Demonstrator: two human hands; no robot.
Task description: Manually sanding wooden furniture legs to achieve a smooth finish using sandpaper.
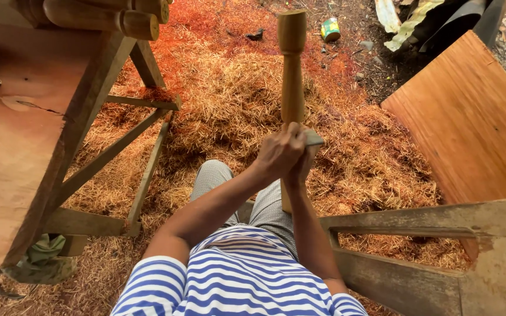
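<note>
Mostly floor: wood shavings cover the ground from the top edge of the view down to the person's knees, reddish toward the top and straw-coloured lower down.
Tabletop: a thick wooden tabletop fills the left side, carried on a slanted leg and cross-braces that stand in the shavings; turned wooden pieces lie at its top edge.
Board: a flat reddish-brown board lies at the right edge of the view, beside the shavings.
Frame: a pale, worn wooden frame crosses the lower right corner, close to the person's right arm.
Person: a blue-and-white striped shirt and checked trousers show at the bottom centre, both arms reaching forward.
Turned post: a light wooden turned post stands upright in the middle of the view, its rounded knob near the top edge and its lower end hidden behind the hands, above the knees.
Left hand: the left hand has its fingers closed around the post at mid-height.
Right hand: the right hand sits just under and behind the left, touching it; its fingers look curled on the post, and a small grey flat piece juts out at the top of the grip.
Small bits: a green and yellow can lies on dark ground near the top edge, well apart from the hands.
</note>
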